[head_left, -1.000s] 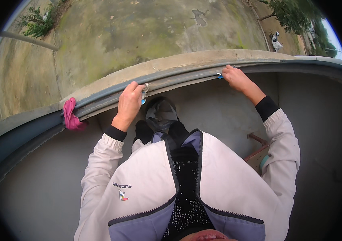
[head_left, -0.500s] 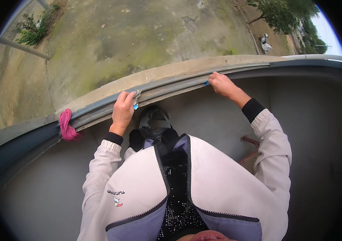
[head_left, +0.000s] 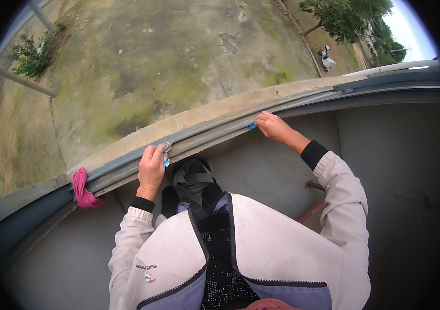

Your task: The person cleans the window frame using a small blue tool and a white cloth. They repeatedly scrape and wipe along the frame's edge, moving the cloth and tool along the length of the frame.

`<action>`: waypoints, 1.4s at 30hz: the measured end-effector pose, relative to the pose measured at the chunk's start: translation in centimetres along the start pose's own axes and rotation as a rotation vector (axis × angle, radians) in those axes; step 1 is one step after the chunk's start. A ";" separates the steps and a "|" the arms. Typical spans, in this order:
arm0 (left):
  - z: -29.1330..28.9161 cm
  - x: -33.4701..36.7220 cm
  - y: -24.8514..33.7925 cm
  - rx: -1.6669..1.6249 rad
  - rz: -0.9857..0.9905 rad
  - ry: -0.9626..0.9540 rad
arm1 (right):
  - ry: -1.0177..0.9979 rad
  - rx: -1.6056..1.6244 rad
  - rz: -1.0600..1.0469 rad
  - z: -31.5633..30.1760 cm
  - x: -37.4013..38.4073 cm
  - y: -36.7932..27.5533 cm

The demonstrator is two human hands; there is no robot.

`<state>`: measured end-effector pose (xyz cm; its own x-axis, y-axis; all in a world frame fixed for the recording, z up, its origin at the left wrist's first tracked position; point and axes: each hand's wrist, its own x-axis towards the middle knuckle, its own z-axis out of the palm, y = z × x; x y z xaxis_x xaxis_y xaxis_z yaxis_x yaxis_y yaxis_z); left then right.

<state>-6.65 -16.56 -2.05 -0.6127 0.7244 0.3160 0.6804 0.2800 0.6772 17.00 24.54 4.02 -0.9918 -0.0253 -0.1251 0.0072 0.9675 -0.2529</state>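
Note:
A sliding window track [head_left: 220, 128] of grey metal rails runs across the view along a concrete sill. My left hand [head_left: 151, 166] is closed at its near edge, pinching a crumpled greyish wad [head_left: 167, 150] with a blue bit below it; cloth or paper, I cannot tell. Farther right, my right hand [head_left: 273, 126] is closed against the rails. From its fingertips pokes the tip of a small blue tool [head_left: 251, 125], mostly hidden by the fingers. A pink cloth [head_left: 83, 190] hangs over the track, left of my left hand.
Beyond the concrete sill [head_left: 194, 112] lies mossy paved ground far below, with a scooter [head_left: 327, 59] and a tree [head_left: 341, 19]. On my side are a grey floor, a reddish metal bar [head_left: 313, 206] and a dark bag-like item [head_left: 191, 178] below the track.
The whole view has shifted, so the track and both hands sit lower in it. Both hands keep their grips at the track. More of the blue tip shows at my right hand.

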 end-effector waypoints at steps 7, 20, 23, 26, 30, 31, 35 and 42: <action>0.0 0.3 0.1 0.017 0.014 0.012 | 0.012 0.083 -0.045 0.8 2.5 -3.7; -0.9 0.2 0.0 -0.183 -0.113 0.184 | -0.099 0.006 -0.049 2.3 7.6 -11.7; -2.8 -0.7 -0.2 -0.159 -0.219 0.259 | -0.148 0.045 -0.036 2.2 8.0 -12.2; -5.8 -2.1 -1.3 -0.130 -0.263 0.289 | -0.075 0.100 -0.097 2.0 8.6 -12.8; -9.6 -4.2 -2.4 -0.052 -0.295 0.239 | -0.072 0.144 -0.118 2.4 9.9 -14.4; -10.5 -4.7 -2.4 -0.038 -0.289 0.227 | -0.068 0.163 -0.126 2.7 10.3 -15.0; -13.5 -6.2 -2.6 0.077 -0.354 0.102 | -0.031 0.184 -0.156 3.7 11.8 -17.1; -15.8 -6.4 -2.9 0.585 -0.398 -0.166 | -0.057 0.204 -0.163 4.6 13.8 -20.1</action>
<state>-11.05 -32.01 4.48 -0.8212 0.5704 -0.0165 0.5507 0.7997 0.2394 3.77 3.53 2.93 -0.9733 -0.1962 -0.1195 -0.1205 0.8790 -0.4614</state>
